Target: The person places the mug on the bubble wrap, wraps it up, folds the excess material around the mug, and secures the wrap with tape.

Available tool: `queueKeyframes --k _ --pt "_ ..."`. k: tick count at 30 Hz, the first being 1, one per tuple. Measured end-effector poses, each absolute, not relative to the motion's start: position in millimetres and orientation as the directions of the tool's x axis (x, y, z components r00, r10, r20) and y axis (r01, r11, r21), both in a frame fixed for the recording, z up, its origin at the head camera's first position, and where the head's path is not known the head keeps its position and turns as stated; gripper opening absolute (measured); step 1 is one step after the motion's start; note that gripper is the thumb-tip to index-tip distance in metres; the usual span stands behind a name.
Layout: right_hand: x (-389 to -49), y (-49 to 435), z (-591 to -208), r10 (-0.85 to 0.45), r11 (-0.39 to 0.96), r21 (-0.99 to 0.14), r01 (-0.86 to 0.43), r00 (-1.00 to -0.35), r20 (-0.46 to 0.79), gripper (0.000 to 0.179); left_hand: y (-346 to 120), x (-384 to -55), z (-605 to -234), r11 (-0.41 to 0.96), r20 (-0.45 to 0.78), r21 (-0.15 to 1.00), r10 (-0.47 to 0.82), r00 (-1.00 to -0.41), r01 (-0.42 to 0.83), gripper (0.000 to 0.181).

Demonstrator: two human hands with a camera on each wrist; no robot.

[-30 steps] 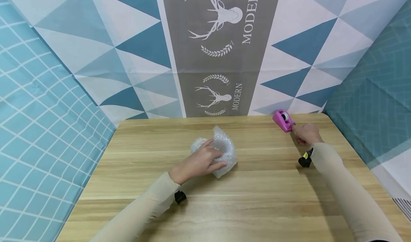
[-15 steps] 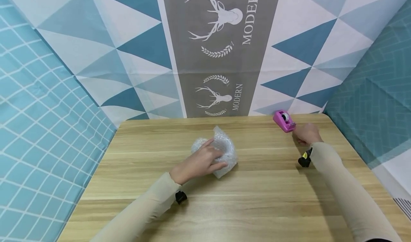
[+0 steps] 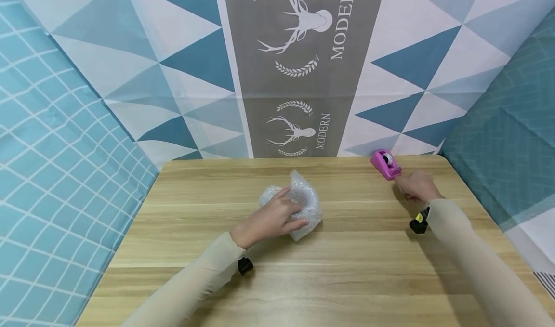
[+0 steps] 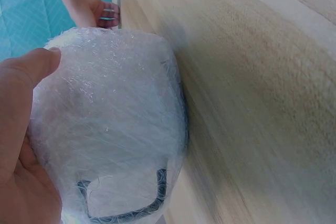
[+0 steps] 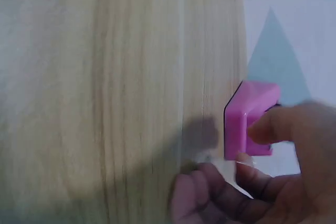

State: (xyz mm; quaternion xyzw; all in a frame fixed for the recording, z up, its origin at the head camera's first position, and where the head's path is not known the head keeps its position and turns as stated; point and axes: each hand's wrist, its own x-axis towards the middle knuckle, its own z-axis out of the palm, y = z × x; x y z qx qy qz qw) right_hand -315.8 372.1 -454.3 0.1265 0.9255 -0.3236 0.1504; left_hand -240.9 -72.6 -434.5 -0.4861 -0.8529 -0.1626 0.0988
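Note:
My left hand (image 3: 270, 218) grips a bundle of bubble wrap (image 3: 310, 199) at the middle of the table. In the left wrist view the thumb lies over the bundle's edge, and a dark U-shaped line (image 4: 131, 216) shows through the wrap; what is inside is unclear. At the back right stands a pink tape dispenser (image 3: 378, 161) with a white-centred roll. My right hand (image 3: 418, 185) is at its front end, fingers curled. A thin clear sliver of tape (image 5: 253, 160) shows by the fingertips in the right wrist view; thumb and index finger appear to pinch it.
The wood-grain table (image 3: 208, 182) ends at a patterned backdrop (image 3: 286, 86) just behind the dispenser. Blue grid cloth (image 3: 56, 149) borders the left side, and teal cloth (image 3: 511, 134) the right. A black wrist camera (image 3: 418, 224) hangs under the right sleeve.
The right hand has drawn back slightly from the dispenser's front end, toward the right and nearer me. Bundle and left hand stay put; the head view has shifted a little.

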Motion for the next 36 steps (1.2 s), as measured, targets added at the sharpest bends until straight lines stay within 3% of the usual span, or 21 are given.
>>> queueKeyframes --k 6,15,23,29,36 --pt "-305 355 -449 0.069 0.78 -0.562 0.275 -0.931 -0.36 0.034 -71 -241 -434 0.482 0.322 0.176 0.795 -0.513 0.858 0.036" --pt "-291 304 -442 -0.181 0.852 -0.521 -0.051 -0.962 -0.202 0.024 -71 -242 -434 0.492 0.32 0.188 0.787 -0.527 0.85 0.033" --pt "-279 262 -428 -0.561 0.72 -0.58 -0.38 -0.811 -0.165 0.01 -70 -242 -437 0.501 0.309 0.198 0.784 -0.539 0.843 0.034" --pt "-268 237 -415 -0.675 0.636 -0.592 -0.496 -0.729 -0.114 0.015 -71 -242 -438 0.499 0.316 0.202 0.781 -0.538 0.843 0.034" --pt "-257 217 -400 -0.781 0.526 -0.477 -0.704 -0.622 0.058 0.026 -70 -242 -438 0.497 0.311 0.199 0.785 -0.535 0.845 0.034"
